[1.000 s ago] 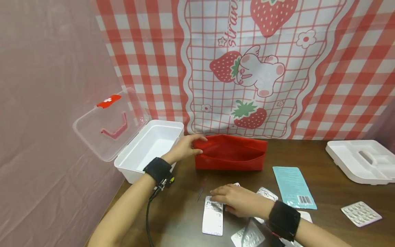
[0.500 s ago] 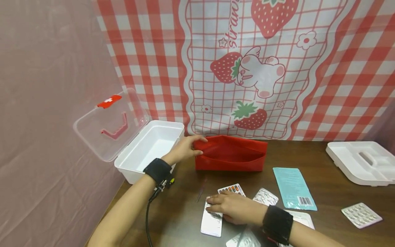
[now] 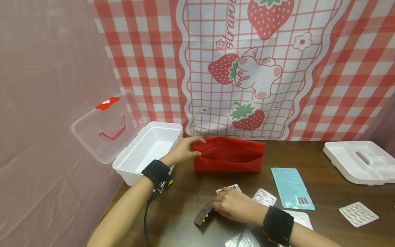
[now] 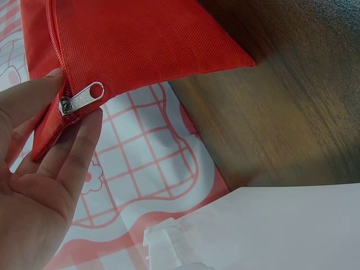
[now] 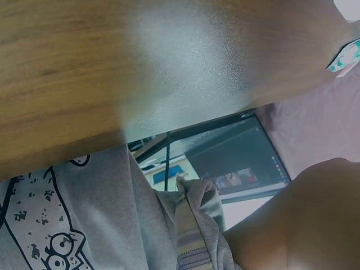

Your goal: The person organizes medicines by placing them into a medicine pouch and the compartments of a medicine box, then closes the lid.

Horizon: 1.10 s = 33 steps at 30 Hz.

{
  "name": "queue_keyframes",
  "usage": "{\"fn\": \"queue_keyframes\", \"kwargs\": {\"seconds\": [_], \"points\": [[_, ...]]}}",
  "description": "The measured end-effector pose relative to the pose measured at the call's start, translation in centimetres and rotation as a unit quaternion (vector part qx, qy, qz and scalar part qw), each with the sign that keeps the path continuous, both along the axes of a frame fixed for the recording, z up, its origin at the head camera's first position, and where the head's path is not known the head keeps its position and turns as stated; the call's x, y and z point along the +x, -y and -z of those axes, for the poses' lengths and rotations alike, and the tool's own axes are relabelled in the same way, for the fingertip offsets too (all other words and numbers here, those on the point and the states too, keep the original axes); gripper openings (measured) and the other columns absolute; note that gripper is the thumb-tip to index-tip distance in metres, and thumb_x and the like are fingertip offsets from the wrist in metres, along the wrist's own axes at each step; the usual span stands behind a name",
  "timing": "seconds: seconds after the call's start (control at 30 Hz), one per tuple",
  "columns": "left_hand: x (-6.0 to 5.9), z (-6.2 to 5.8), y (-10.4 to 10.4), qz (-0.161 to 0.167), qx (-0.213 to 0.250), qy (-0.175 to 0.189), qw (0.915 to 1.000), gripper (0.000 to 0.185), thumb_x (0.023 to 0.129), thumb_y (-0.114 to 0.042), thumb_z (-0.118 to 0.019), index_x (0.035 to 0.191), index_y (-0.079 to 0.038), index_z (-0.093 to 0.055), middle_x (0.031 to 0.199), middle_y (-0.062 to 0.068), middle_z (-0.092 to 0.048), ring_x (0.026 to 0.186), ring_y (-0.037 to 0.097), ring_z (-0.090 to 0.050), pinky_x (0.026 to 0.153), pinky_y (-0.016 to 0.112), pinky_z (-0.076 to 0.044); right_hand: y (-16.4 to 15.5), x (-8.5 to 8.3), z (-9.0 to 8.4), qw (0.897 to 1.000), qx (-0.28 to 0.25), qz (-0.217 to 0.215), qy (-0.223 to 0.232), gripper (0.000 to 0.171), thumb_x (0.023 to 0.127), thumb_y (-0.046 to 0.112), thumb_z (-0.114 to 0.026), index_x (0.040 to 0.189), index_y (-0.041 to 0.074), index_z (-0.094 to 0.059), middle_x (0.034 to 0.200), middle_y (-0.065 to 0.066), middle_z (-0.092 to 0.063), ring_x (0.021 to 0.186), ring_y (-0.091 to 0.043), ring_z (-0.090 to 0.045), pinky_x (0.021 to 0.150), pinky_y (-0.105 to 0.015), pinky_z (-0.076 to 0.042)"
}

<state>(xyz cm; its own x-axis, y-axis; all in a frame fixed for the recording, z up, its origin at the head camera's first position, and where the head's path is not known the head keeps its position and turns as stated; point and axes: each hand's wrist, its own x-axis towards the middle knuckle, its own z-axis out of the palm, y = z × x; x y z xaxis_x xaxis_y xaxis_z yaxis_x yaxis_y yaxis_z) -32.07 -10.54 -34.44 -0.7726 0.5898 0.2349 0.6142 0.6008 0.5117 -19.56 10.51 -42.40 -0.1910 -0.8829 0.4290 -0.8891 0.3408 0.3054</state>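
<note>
Open white box at nine o'clock on the table, red pouch just beside it at centre — gripped at its left end, near the zipper pull, by the left hand, fingers curled over the rim. At six o'clock, right hand pinching a blister strip tilted up off the wood — colourful pill card touching its far side, silver blister and teal sachet toward four o'clock.

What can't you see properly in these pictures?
- Inside of the red pouch: head view, hidden by its front wall.
- Right hand: its fingertips on the tilted blister strip are hidden by the hand's back; the right wrist view shows only table underside.
- Print on the teal packet: too small.
- Blister pack at the bottom: cut off by the edge.
- Left hand: cut off by the left wrist view's edge.
</note>
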Motion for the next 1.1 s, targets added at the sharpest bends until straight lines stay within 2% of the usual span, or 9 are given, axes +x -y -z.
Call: {"fn": "queue_keyframes", "kwargs": {"seconds": [0.2,0.33,0.47,0.67,0.73,0.8,0.9,1.0,1.1], "points": [[-0.1,0.1,0.1,0.003,0.001,0.000,1.0000,0.039,0.080,-0.010,-0.069,0.117,-0.016,-0.058,0.099,0.003,-0.060,0.064,0.016,-0.047,0.055,0.022,-0.039,-0.1,0.0,-0.6,0.999,-0.022,0.023,-0.005,0.012,0.072,0.019,-0.071,0.079,0.019,-0.061,0.074,0.013,-0.063,0.069,-0.005,-0.058,0.069,-0.025,-0.045],[-0.1,0.1,0.1,0.007,0.001,-0.005,1.0000,0.039,0.079,-0.010,-0.069,0.116,-0.015,-0.058,0.097,0.003,-0.059,0.064,0.016,-0.046,0.055,0.022,-0.038,-0.4,0.1,-1.4,0.998,-0.043,0.034,-0.005,0.017,0.069,0.016,-0.072,0.084,0.018,-0.065,0.076,0.012,-0.064,0.071,-0.006,-0.058,0.068,-0.024,-0.045],[-0.2,0.2,0.1,0.009,0.003,-0.010,0.9999,0.038,0.079,-0.010,-0.070,0.116,-0.014,-0.058,0.102,0.003,-0.061,0.063,0.014,-0.045,0.055,0.022,-0.038,-0.9,0.1,-2.6,0.996,-0.064,0.057,0.008,0.025,0.066,0.013,-0.073,0.090,0.015,-0.067,0.080,0.010,-0.066,0.074,-0.006,-0.060,0.069,-0.024,-0.047],[-0.2,0.4,0.2,0.015,0.012,-0.013,0.9997,0.039,0.079,-0.009,-0.070,0.115,-0.013,-0.059,0.110,0.006,-0.061,0.068,0.015,-0.048,0.058,0.022,-0.040,-2.1,0.1,-4.5,0.990,-0.111,0.089,0.015,0.021,0.070,0.013,-0.074,0.091,0.012,-0.069,0.081,0.007,-0.068,0.073,-0.008,-0.061,0.063,-0.023,-0.047],[-0.2,0.4,0.2,0.016,0.013,-0.013,0.9997,0.039,0.078,-0.009,-0.070,0.115,-0.013,-0.059,0.111,0.006,-0.061,0.068,0.015,-0.048,0.058,0.022,-0.040,-2.4,0.1,-5.1,0.987,-0.130,0.097,0.015,0.011,0.083,0.019,-0.064,0.091,0.012,-0.070,0.081,0.006,-0.068,0.073,-0.008,-0.062,0.062,-0.023,-0.047],[-0.2,0.4,0.1,0.014,0.011,-0.013,0.9998,0.038,0.079,-0.009,-0.070,0.115,-0.013,-0.059,0.109,0.006,-0.061,0.066,0.015,-0.047,0.057,0.021,-0.040,-2.8,0.0,-5.8,0.983,-0.146,0.108,0.011,0.024,0.093,0.026,-0.050,0.091,0.012,-0.070,0.081,0.005,-0.069,0.073,-0.009,-0.063,0.062,-0.024,-0.048],[-0.1,0.4,0.1,0.012,0.008,-0.012,0.9998,0.039,0.079,-0.009,-0.070,0.116,-0.013,-0.059,0.107,0.006,-0.061,0.063,0.014,-0.045,0.056,0.021,-0.039,-3.3,-0.3,-6.8,0.978,-0.163,0.129,-0.002,0.048,0.098,0.035,-0.029,0.091,0.011,-0.070,0.080,0.004,-0.069,0.072,-0.010,-0.063,0.061,-0.027,-0.049],[-0.1,0.4,0.1,0.010,0.004,-0.011,0.9999,0.039,0.079,-0.009,-0.070,0.116,-0.013,-0.058,0.106,0.006,-0.061,0.063,0.014,-0.044,0.056,0.021,-0.039,-3.9,-0.8,-7.6,0.972,-0.174,0.155,-0.013,0.047,0.097,0.036,-0.031,0.091,0.010,-0.070,0.079,0.002,-0.069,0.071,-0.012,-0.063,0.060,-0.030,-0.050],[-0.1,0.4,0.1,0.010,0.005,-0.012,0.9999,0.039,0.079,-0.009,-0.070,0.116,-0.013,-0.058,0.107,0.006,-0.061,0.064,0.014,-0.043,0.057,0.022,-0.038,-4.5,-1.3,-8.0,0.966,-0.176,0.188,-0.012,0.030,0.094,0.030,-0.048,0.091,0.009,-0.069,0.079,-0.001,-0.069,0.072,-0.015,-0.064,0.062,-0.033,-0.050]]}}
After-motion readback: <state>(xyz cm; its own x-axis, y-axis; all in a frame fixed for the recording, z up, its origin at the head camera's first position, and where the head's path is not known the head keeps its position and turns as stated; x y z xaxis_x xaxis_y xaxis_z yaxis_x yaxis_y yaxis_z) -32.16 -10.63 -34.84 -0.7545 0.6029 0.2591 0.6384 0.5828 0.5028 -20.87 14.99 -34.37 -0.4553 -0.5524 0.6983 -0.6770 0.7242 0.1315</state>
